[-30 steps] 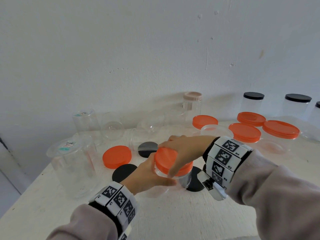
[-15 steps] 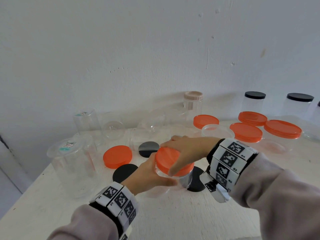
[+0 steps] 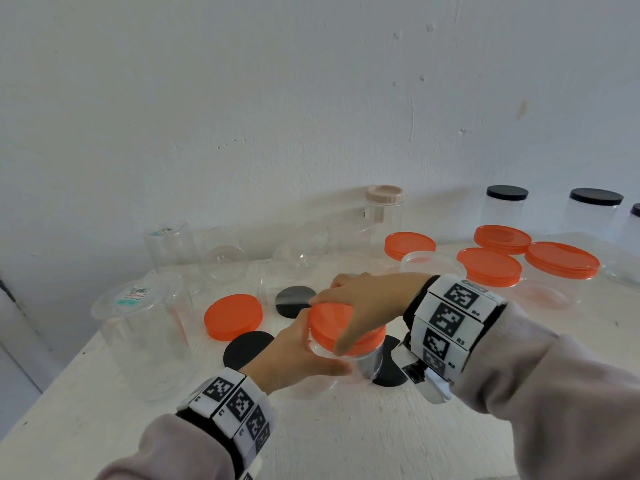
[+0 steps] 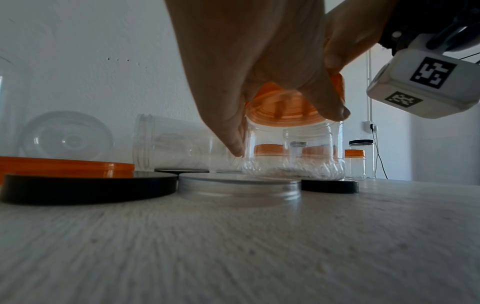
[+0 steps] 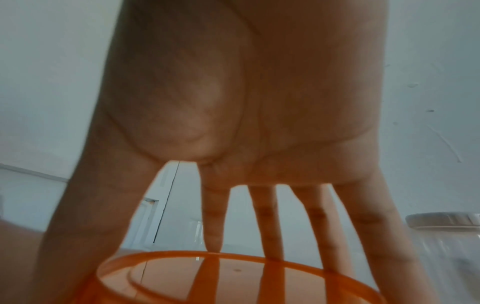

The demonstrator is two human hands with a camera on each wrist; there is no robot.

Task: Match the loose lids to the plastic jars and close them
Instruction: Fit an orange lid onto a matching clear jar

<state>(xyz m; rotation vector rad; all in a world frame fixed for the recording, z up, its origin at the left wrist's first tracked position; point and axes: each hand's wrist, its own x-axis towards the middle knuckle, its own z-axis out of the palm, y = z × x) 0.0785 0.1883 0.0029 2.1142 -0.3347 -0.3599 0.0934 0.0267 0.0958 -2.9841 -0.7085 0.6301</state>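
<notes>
A small clear plastic jar (image 3: 369, 363) (image 4: 293, 152) stands on the white table (image 3: 346, 438) with an orange lid (image 3: 332, 325) (image 4: 283, 111) (image 5: 233, 279) on its mouth. My right hand (image 3: 360, 306) (image 5: 233, 123) reaches over from the right and grips the lid's rim with thumb and spread fingers. My left hand (image 3: 298, 358) (image 4: 246, 72) wraps round the jar's body from the near left and holds it on the table. The jar's neck is hidden by both hands.
A loose orange lid (image 3: 232, 317), black lids (image 3: 247, 348) (image 3: 294, 301) (image 3: 389, 370) and a clear lid (image 4: 239, 187) lie around the jar. Open clear jars (image 3: 145, 334) (image 3: 173, 251) stand and lie at the left. Orange-lidded jars (image 3: 561, 268) and black-lidded jars (image 3: 507, 209) fill the back right.
Both hands stay on the jar and its orange lid. My right hand has shifted slightly on the lid; the jar has not moved from its spot.
</notes>
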